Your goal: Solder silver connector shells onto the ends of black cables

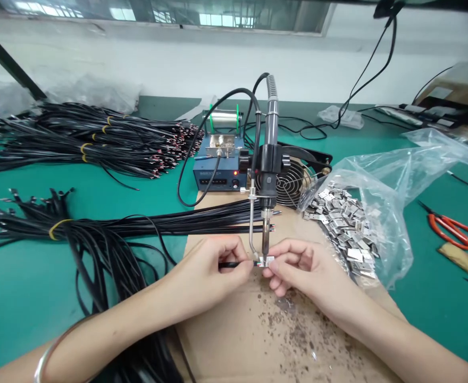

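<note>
My left hand pinches a black cable near its end, where small coloured wires show. Opposite it, my right hand grips a small silver metal connector between thumb and fingers. The wire ends meet the connector right under the tip of an upright soldering iron, which is clamped in a stand. A thin metal feed tube curves down beside the iron to the same spot. Brown cardboard lies beneath both hands.
Black cable bundles with yellow ties lie at the left. Behind the iron stand a blue control box, a solder spool and a round fan. To the right are a plastic bag of metal connectors and orange-handled scissors.
</note>
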The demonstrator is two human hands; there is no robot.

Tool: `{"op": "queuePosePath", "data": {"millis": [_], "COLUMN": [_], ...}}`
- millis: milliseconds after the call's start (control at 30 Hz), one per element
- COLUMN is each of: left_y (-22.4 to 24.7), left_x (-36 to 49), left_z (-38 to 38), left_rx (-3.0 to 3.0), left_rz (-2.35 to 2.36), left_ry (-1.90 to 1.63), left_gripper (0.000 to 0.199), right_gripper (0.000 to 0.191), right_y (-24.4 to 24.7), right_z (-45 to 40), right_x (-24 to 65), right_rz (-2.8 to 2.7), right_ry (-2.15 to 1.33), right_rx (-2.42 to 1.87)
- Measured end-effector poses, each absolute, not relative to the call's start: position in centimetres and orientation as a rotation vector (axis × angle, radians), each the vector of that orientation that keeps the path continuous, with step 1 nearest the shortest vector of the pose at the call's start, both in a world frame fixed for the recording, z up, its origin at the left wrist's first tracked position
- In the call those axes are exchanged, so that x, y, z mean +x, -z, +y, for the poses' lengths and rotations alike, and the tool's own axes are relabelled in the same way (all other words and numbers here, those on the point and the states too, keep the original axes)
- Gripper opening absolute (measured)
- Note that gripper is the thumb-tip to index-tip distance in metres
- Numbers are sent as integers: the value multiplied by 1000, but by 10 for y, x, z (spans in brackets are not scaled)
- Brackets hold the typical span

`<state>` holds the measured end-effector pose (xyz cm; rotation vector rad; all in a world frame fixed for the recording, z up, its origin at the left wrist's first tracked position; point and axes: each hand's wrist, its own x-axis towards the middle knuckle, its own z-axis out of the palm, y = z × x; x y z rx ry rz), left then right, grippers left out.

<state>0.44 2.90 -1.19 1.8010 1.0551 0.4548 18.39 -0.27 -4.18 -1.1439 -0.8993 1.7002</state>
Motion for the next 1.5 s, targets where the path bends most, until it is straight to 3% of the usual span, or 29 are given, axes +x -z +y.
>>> {"op": "queuePosePath", "data": {"millis": [367, 667, 967, 1200, 1300, 1500], "left_y": [8, -2, -9, -14, -16, -21], "left_x": [4, -4, -21, -41, -47, -42], "left_z": [28, 9, -19, -28, -30, -30], "left_rx": [1779, 1642, 1876, 1754, 1663, 1597], "left_rz": [1115, 1029, 1087, 1122, 1144, 1097], "left_ry": [-440, -340, -352, -221, -256, -332], "left_gripper": [19, 17, 21, 25, 25, 25], "right_gripper": [28, 12, 9, 32, 36, 11], "right_y": [32, 24, 25, 27, 27, 15], "right_z": [-2, -29, -62, -66, -68, -77], "right_x": [185, 190, 139, 139, 147, 124], "right_rz": [-920, -1476, -1019, -828, -685, -856], "right_ry": [-1705, -1350, -1410, -1609, -1451, -1372], "right_rx": [-1202, -1456, -1237, -1105, -1184, -1257]}}
